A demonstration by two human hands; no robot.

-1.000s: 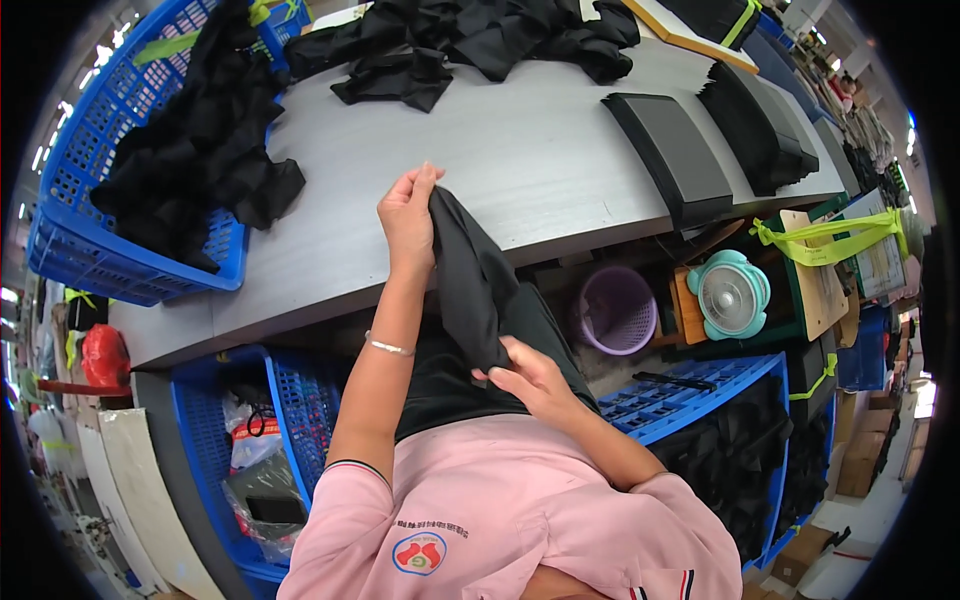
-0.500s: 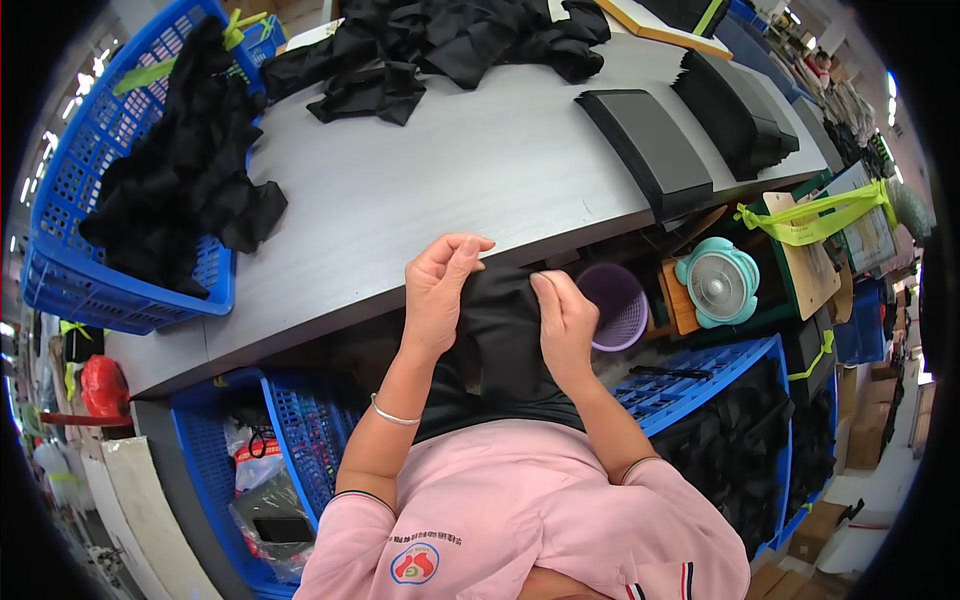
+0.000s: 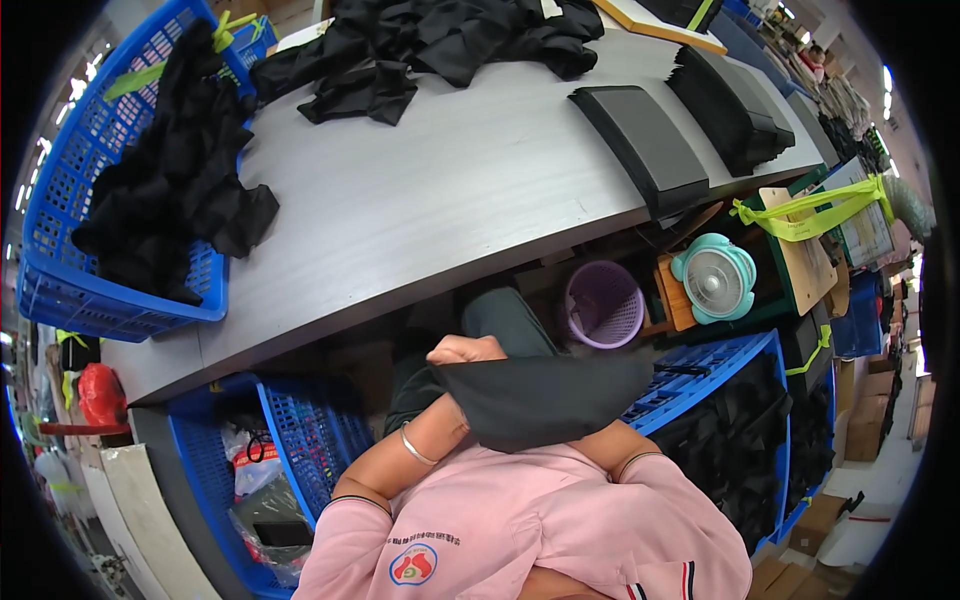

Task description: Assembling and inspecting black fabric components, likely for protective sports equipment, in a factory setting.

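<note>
Black folded cloth (image 3: 545,398) is held low at 6 o'clock, below the grey table (image 3: 450,210). The left hand (image 3: 462,352) pinches its edge; the right hand is hidden, so its grip I cannot tell. The fold could slip open.

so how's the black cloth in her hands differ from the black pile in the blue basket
The cloth in the hands is one flat, stretched piece; the pile is many crumpled pieces. The cloth is held below the table edge, near the chest; the pile sits in the basket on the table, spilling over its rim. Both are black fabric.
</note>
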